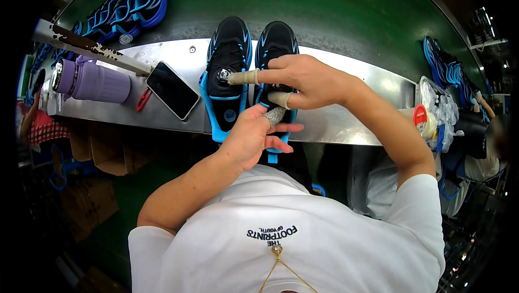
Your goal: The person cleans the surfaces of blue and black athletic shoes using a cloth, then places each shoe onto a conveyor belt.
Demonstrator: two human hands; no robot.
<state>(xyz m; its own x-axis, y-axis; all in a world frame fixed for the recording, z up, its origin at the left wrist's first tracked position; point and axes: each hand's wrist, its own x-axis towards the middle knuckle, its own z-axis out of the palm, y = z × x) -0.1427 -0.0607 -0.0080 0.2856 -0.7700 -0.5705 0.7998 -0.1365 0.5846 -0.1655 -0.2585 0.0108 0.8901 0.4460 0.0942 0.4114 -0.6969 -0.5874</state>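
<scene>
Two black and blue sneakers stand side by side before me, toes pointing away: the left shoe [231, 41] and the right shoe [277, 39]. Each has a round dial on its tongue; the right shoe's dial is mostly covered. My right hand [313, 79] reaches over the right shoe, fingers apart. Its wrapped index fingertip touches the left shoe's dial [224, 74], while its wrapped thumb lies at the right shoe's tongue. At the right shoe's opening is my left hand [251, 137], its fingers spread over the collar and its thumb also wrapped.
Left on the metal ledge [346, 125] are a phone [173, 90], a purple tumbler [100, 81] and a red-handled tool [144, 100]. A worn metal bar [92, 47] slants above. More shoes [132, 9] lie on the green belt [346, 12]. Right stands a plastic-filled tray [437, 112].
</scene>
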